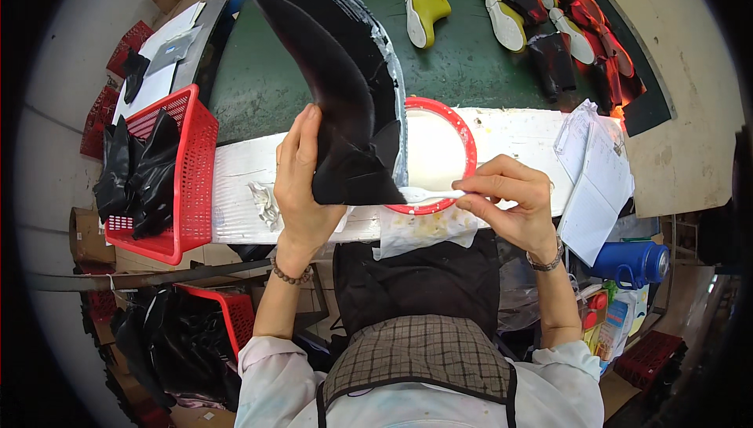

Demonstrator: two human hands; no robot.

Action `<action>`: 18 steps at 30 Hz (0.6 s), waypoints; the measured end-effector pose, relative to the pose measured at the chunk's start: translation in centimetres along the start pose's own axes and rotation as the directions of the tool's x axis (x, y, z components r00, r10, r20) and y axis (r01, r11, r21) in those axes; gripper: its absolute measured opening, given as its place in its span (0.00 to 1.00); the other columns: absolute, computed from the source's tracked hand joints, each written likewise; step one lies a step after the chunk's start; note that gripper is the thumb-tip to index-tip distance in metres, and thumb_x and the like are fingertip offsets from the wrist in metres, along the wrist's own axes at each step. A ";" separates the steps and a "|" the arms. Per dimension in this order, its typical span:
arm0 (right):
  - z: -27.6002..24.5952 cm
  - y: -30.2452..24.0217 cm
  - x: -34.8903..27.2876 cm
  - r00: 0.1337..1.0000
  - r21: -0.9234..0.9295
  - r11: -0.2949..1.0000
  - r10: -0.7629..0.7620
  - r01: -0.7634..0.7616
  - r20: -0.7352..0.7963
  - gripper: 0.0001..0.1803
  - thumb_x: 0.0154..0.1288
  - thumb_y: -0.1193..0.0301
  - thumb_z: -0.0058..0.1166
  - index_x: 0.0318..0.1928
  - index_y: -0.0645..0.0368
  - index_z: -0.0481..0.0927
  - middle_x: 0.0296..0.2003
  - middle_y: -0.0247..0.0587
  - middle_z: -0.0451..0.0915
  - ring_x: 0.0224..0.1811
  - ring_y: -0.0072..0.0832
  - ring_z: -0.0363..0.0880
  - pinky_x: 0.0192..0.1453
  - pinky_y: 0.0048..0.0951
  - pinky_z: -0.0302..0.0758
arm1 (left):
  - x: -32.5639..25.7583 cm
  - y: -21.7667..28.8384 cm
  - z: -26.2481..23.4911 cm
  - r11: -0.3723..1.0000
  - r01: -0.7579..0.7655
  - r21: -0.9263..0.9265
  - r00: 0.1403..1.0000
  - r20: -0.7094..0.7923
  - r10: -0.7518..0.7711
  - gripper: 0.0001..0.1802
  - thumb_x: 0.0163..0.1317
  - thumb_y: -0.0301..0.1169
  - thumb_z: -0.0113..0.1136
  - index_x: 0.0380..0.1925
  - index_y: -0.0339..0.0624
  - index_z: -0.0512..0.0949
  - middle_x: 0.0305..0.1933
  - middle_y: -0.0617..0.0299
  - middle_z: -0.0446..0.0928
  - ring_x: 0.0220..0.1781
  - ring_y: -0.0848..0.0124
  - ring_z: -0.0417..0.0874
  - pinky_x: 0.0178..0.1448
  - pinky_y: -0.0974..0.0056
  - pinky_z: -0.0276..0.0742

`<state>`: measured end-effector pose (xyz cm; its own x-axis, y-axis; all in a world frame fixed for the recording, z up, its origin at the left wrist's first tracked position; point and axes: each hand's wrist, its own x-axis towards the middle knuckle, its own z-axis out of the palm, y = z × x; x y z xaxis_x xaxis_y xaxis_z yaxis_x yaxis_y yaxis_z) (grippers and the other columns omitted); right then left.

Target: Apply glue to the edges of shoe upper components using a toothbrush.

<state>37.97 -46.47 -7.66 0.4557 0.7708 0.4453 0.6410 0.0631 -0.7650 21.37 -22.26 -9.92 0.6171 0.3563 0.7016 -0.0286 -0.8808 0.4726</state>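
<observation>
My left hand (298, 177) grips a black boot upper (333, 91) from its left side, holding it up over the bench. A whitish paste runs along the upper's curved outer edge. Between thumb and fingers of my right hand (514, 201) is a small white-handled brush (439, 194). Its head meets the upper's lower right corner, and the bristles are partly hidden there. Under both sits a round red-rimmed tub (468, 142) of white paste, partly covered by the upper.
A red basket (200, 185) of black uppers stands at the left. Yellow shoe forms (427, 14) with white soles line the green conveyor belt (337, 75), with black uppers under red light at far right. Papers (592, 193) and a blue jug (631, 263) are on the right.
</observation>
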 end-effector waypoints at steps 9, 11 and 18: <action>-1.3 6.7 0.0 1.000 -0.661 0.750 0.008 -0.006 0.000 0.06 0.57 0.67 0.71 0.32 0.53 0.88 0.26 0.33 0.80 0.28 0.34 0.82 0.31 0.34 0.75 | -6.0 -6.2 -9.5 0.649 0.643 -0.406 0.758 0.459 -0.464 0.54 0.35 0.16 0.77 0.69 0.29 0.66 0.64 0.50 0.77 0.60 0.63 0.82 0.66 0.57 0.80; -1.3 6.7 -0.3 0.999 -0.619 0.784 0.037 -0.047 -0.029 0.06 0.58 0.66 0.71 0.32 0.53 0.89 0.27 0.33 0.81 0.27 0.33 0.82 0.30 0.33 0.75 | -10.2 -9.9 -10.3 0.427 0.507 -0.749 0.855 0.375 -0.358 0.56 0.26 0.14 0.74 0.67 0.30 0.70 0.63 0.52 0.78 0.64 0.59 0.79 0.69 0.55 0.77; -1.2 4.4 2.3 0.980 0.023 1.000 0.026 -0.022 -0.198 0.10 0.57 0.72 0.73 0.42 0.55 0.91 0.33 0.33 0.85 0.30 0.27 0.82 0.32 0.28 0.73 | -10.3 -9.1 -9.0 0.188 0.483 -0.855 0.866 0.435 -0.248 0.55 0.28 0.14 0.73 0.68 0.26 0.69 0.65 0.48 0.77 0.68 0.55 0.77 0.74 0.51 0.72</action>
<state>42.61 -45.18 -9.47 0.5852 0.6315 0.5087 0.6166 0.0609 -0.7849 8.18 -15.09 -16.65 0.8832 0.3916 0.2580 -0.3794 0.2733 0.8839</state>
